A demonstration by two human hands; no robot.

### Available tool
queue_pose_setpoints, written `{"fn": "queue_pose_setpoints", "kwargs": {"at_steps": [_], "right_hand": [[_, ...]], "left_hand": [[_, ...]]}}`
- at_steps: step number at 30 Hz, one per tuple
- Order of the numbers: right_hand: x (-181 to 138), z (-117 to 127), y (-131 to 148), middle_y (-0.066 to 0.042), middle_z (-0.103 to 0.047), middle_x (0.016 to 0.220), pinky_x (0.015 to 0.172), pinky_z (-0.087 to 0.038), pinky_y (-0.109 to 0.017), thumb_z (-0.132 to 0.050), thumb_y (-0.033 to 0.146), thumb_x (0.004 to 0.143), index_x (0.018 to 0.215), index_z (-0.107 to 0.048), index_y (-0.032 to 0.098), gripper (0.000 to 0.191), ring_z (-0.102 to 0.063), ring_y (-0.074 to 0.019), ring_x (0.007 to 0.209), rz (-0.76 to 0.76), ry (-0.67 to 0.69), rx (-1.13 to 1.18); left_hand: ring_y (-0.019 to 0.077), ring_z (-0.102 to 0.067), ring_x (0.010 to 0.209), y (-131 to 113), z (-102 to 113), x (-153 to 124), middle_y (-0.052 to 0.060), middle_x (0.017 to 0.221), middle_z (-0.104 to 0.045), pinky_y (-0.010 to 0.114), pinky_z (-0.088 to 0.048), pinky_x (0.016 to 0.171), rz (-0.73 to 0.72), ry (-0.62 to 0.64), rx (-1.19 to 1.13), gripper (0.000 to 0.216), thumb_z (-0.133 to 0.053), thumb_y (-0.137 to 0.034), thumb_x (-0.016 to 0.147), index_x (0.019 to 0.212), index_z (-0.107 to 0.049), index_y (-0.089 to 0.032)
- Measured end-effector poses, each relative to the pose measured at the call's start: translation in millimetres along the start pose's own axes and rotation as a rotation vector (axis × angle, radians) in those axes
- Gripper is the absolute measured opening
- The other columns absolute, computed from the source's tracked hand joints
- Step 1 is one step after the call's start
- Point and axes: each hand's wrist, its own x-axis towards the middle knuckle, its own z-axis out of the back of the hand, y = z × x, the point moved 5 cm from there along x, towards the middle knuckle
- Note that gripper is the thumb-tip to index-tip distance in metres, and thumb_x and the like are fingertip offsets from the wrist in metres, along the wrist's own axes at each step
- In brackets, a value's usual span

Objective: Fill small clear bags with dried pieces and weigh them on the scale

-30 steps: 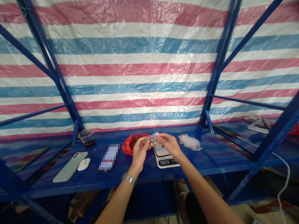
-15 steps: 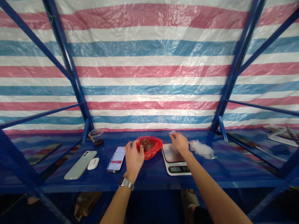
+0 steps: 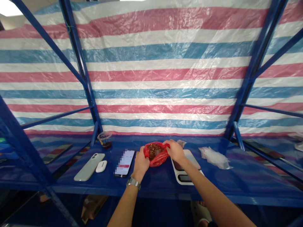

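Note:
A red plastic bag (image 3: pixel 159 160) stands with its mouth spread, showing small brown pieces (image 3: pixel 154 151) inside that look like beans or nuts. On its left rim my left hand (image 3: pixel 141 161) is closed, a metal-band watch on the wrist. My right hand (image 3: pixel 174 150) grips the bag's right edge, above the left side of a white kitchen scale (image 3: pixel 187 171). Part of the scale is hidden under my right hand and forearm. Just behind that hand lies a small clear bag (image 3: pixel 181 143) with something brownish in it. Right of the scale is a pile of clear plastic bags (image 3: pixel 215 157).
Left of the red bag lie a lit phone (image 3: pixel 125 162), a white earbud case (image 3: pixel 101 166) and a pale phone (image 3: pixel 90 167). A clear cup (image 3: pixel 104 140) with dark liquid stands behind them. Blue frame posts and a striped tarp (image 3: pixel 163 75) bound the blue table (image 3: pixel 151 189).
My right hand has moved left from over the scale and taken hold of the red bag's edge. The small clear bag now lies behind the scale. My left hand has closed on the rim.

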Motion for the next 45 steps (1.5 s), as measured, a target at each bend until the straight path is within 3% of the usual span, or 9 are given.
{"fn": "queue_pose_setpoints", "kwargs": {"at_steps": [3, 9, 13, 16, 24, 34, 39, 42, 45], "right_hand": [[7, 5, -5, -0.006, -0.067, 0.102, 0.089, -0.051, -0.03, -0.045, 0.002, 0.086, 0.097, -0.079, 0.024, 0.042, -0.067, -0.0187, 0.09, 0.094, -0.019, 0.096], [7, 9, 1, -0.009, -0.064, 0.111, 0.099, -0.05, -0.034, -0.044, 0.0, 0.083, 0.105, -0.079, 0.021, 0.047, -0.062, -0.0228, 0.106, 0.214, -0.06, 0.105], [-1, -1, 8, -0.008, -0.069, 0.108, 0.1, -0.049, -0.034, -0.049, -0.001, 0.079, 0.099, -0.081, 0.022, 0.044, -0.065, -0.0216, 0.102, 0.233, 0.151, 0.001], [-6, 19, 0, -0.007, -0.072, 0.111, 0.099, -0.05, -0.036, -0.054, 0.012, 0.088, 0.109, -0.08, 0.025, 0.035, -0.066, -0.0226, 0.103, 0.229, 0.091, 0.041], [-59, 101, -134, -0.016, -0.068, 0.127, 0.096, -0.049, -0.049, -0.055, 0.029, 0.093, 0.126, -0.073, 0.022, 0.038, -0.063, -0.0358, 0.113, -0.449, -0.205, -0.423], [-94, 95, -190, -0.015, -0.069, 0.119, 0.085, -0.048, -0.037, -0.049, 0.014, 0.093, 0.122, -0.073, 0.018, 0.038, -0.062, -0.0287, 0.108, -0.406, -0.023, -0.52], [-98, 118, -166, -0.014, -0.068, 0.119, 0.084, -0.045, -0.041, -0.051, 0.027, 0.096, 0.103, -0.076, 0.02, 0.027, -0.058, -0.0325, 0.109, -0.402, -0.204, -0.563], [-91, 139, -111, -0.014, -0.068, 0.122, 0.09, -0.041, -0.042, -0.05, 0.029, 0.098, 0.103, -0.072, 0.018, 0.025, -0.054, -0.033, 0.115, -0.252, -0.478, -0.523], [-80, 138, -37, -0.011, -0.071, 0.108, 0.087, -0.038, -0.04, -0.052, 0.028, 0.098, 0.099, -0.068, 0.02, 0.018, -0.057, -0.0293, 0.105, 0.032, -0.487, -0.34]], "left_hand": [[0.0223, -0.069, 0.079, 7, 3, 16, 0.005, 0.081, -0.071, 0.033, -0.05, 0.079, 0.029, -0.047, -0.043, 0.034, -0.051, 0.005, 0.076, 0.093, -0.067, -0.019], [0.0206, -0.066, 0.097, 7, 11, 29, 0.007, 0.1, -0.07, 0.035, -0.049, 0.095, -0.034, -0.227, -0.049, 0.031, -0.048, 0.001, 0.082, 0.099, -0.064, -0.019], [0.022, -0.066, 0.091, 6, 3, 20, 0.009, 0.094, -0.068, 0.037, -0.05, 0.092, -0.037, -0.104, 0.084, 0.035, -0.046, 0.007, 0.077, 0.094, -0.065, -0.017], [0.0238, -0.064, 0.093, 2, 2, 15, 0.009, 0.094, -0.066, 0.038, -0.049, 0.094, -0.047, -0.042, 0.127, 0.032, -0.05, 0.004, 0.077, 0.095, -0.066, -0.017], [0.0342, -0.052, 0.121, -26, 12, -5, 0.016, 0.122, -0.054, 0.051, -0.046, 0.103, -0.142, -0.186, 0.23, 0.047, -0.059, -0.013, 0.085, 0.131, -0.06, -0.02], [0.0321, -0.049, 0.119, -66, 12, -26, 0.014, 0.122, -0.052, 0.053, -0.046, 0.108, -0.338, -0.201, 0.108, 0.037, -0.052, -0.009, 0.089, 0.121, -0.065, -0.022], [0.0284, -0.052, 0.118, -76, 3, -33, 0.01, 0.12, -0.057, 0.048, -0.047, 0.107, -0.4, -0.147, -0.006, 0.029, -0.051, -0.009, 0.092, 0.112, -0.066, -0.024], [0.0254, -0.055, 0.119, -86, -6, -38, 0.009, 0.119, -0.06, 0.045, -0.046, 0.108, -0.456, -0.054, -0.143, 0.022, -0.053, -0.017, 0.096, 0.112, -0.065, -0.025], [0.0249, -0.056, 0.124, -91, -19, -42, 0.009, 0.128, -0.06, 0.044, -0.044, 0.111, -0.437, 0.102, -0.358, 0.034, -0.066, -0.031, 0.093, 0.126, -0.06, -0.026]]}}
